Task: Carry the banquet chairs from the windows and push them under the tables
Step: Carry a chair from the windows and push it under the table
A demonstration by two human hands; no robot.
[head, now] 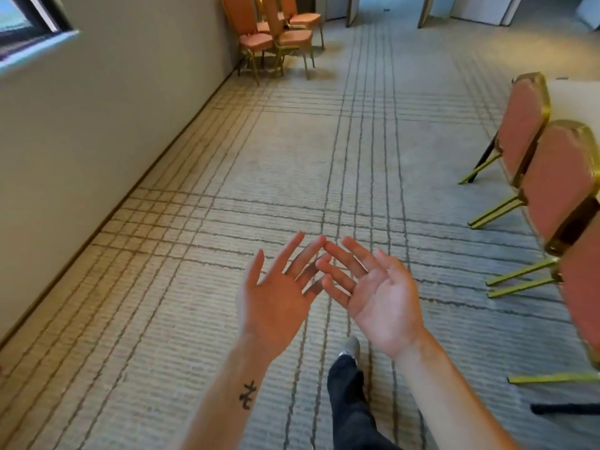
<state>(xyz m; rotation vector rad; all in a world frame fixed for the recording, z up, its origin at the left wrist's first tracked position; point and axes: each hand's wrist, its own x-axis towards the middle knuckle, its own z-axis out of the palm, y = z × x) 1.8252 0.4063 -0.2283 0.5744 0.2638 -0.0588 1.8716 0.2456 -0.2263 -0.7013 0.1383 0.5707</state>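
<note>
Several banquet chairs (278, 37) with salmon cushions and gold frames stand grouped far ahead against the left wall, past the window (22, 17). Along the right edge, three more chairs stand in a row with their backs toward me: the farthest (522, 131), the middle one (561, 183) and the nearest (584, 303). A pale table edge (571, 99) shows behind them. My left hand (276, 297) and right hand (376, 297) are raised in front of me, palms up, fingers spread, fingertips nearly touching. Both hold nothing.
Striped beige carpet (227, 190) stretches from me to the far chairs. The beige wall (97, 125) runs along the left. My leg in dark trousers and a shoe (352, 349) steps forward below my hands. White panels (480, 8) stand at the far end.
</note>
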